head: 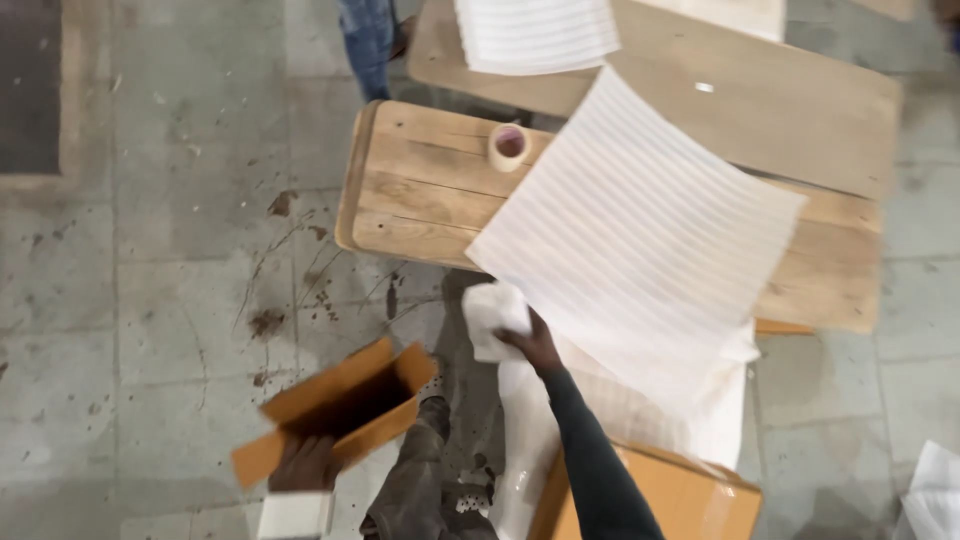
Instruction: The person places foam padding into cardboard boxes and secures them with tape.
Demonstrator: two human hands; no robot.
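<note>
- Your left hand (pixel 305 462) is closed on the lower edge of a small open cardboard box (pixel 340 405), gripping it low at the bottom left of the view, above the grey floor (pixel 150 250). Its flaps stand open and the inside is dark.
- That box looks light and fairly stiff, though the flaps would bend easily; the folded wall edge, where you have it, seems the firmest place to grip.
- Your right hand (pixel 532 345) is closed on a bunched white foam wrap (pixel 495 318), pinching it at its lower right, just in front of the wooden desk (pixel 420 190).
- The wrap appears soft, very light and floppy, so it probably crushes instead of breaking; a gathered handful holds it better than a corner.
- A large ribbed foam sheet (pixel 640 235) lies tilted across the desk, overhanging its near edge, just beside your right hand.
- A tape roll (pixel 509 146) stands on the desk, apart from both hands.
- A bigger cardboard carton (pixel 690 495) sits under your right forearm, with white sheeting spilling over it.
</note>
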